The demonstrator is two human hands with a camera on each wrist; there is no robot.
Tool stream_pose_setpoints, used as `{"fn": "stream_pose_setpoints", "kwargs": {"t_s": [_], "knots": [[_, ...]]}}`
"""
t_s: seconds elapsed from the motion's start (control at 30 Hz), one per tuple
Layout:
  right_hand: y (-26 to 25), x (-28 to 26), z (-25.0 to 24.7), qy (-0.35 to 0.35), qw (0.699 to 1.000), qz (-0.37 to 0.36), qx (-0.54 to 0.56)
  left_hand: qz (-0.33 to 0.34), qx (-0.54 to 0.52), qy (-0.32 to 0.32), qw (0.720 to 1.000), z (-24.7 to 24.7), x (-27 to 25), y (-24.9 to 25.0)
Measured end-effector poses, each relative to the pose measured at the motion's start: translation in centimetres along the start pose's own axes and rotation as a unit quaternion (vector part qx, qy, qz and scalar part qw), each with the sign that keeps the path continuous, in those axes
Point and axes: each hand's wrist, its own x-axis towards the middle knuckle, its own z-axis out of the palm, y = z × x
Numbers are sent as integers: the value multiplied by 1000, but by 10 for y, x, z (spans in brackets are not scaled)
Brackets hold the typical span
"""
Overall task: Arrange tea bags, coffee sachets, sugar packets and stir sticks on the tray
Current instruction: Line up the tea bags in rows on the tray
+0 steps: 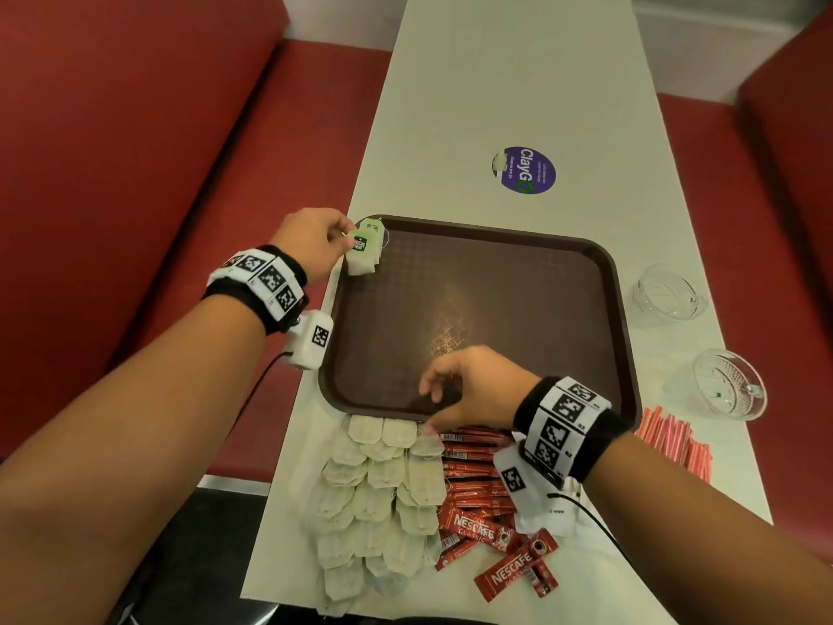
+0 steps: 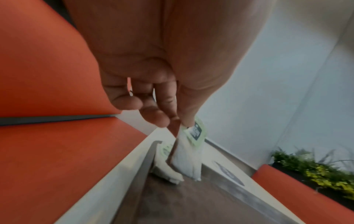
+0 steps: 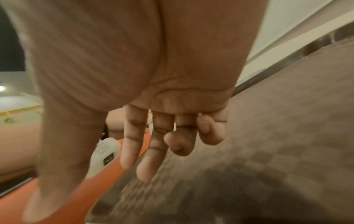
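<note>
Your left hand (image 1: 311, 240) is reaching to the tray's (image 1: 604, 281) far-left corner, thumb & fingers (image 2: 168, 104) pinching the held tea bag (image 1: 364, 251) by its green tag, bag hanging w/ its lower end touching the tray floor. Your right hand (image 1: 473, 390) is hovering palm-down over the tray's near edge, fingers (image 3: 132, 145) loosely spread, holding nothing.

Left wrist view is showing what head view isn't: a second tea bag (image 2: 164, 168) lying in that same tray corner, just beside the held one. Right wrist view is confirming bare fingers over the tray's checkered floor, though it's blurry.

Head view alone is showing the supply: tea bag pile (image 1: 378, 498) just below the tray's near edge, coffee sachets (image 1: 482, 489) right of that pile, stir sticks (image 1: 676, 439) off the tray's near-right corner.
</note>
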Motion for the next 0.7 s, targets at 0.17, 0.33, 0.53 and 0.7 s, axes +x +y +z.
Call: {"fn": "stream_pose_setpoints", "kwargs": {"t_s": [0.17, 0.33, 0.53, 0.7], "knots": [[-1, -7, 12, -67, 991, -28, -116, -41, 24, -24, 999, 15, 26, -7], [3, -3, 18, -60, 982, -44, -176, -57, 52, -15, 997, 22, 41, -5], [6, -2, 20, -26, 992, -68, -106, -80, 113, -2, 990, 30, 49, 5], [6, -4, 16, -2, 998, -56, -41, -58, 240, -32, 969, 41, 50, 23]]}}
